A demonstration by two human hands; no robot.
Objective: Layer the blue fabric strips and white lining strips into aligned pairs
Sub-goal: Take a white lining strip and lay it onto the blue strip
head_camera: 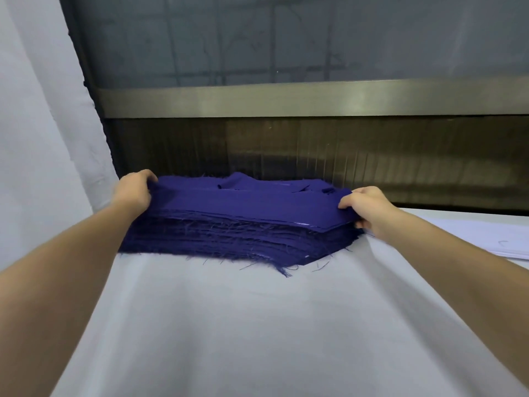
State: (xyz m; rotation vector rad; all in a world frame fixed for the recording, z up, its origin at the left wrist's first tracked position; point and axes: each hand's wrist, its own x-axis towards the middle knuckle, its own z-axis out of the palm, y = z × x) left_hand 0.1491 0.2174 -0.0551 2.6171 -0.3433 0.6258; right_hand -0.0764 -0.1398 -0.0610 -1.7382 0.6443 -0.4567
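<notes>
A dim window (286,38) with a brushed metal frame rail (286,98) filled the far side of the scene, and below it ran a dark ribbed panel (343,156). In front of that lay a work surface covered by a pale white cloth (229,325), which also rose up along the left edge. A thick stack of blue fabric strips (237,224) sat on the cloth at the far side, close against the dark panel, its cut edges frayed with loose threads trailing onto the white surface. The top few layers were raised slightly off the rest, and some crumpled pieces lay on top toward the back. The left hand (134,190) gripped the left end of the upper layers, fingers curled over the edge of the fabric. The right hand (369,207) pinched the right end of the same upper layers, fingers on top and the thumb tucked beneath. Both bare forearms reached in from the near corners. To the right, well apart from the blue stack, a low pile of white lining strips (492,239) rested flat on the cloth, only partly in view at the frame edge.
</notes>
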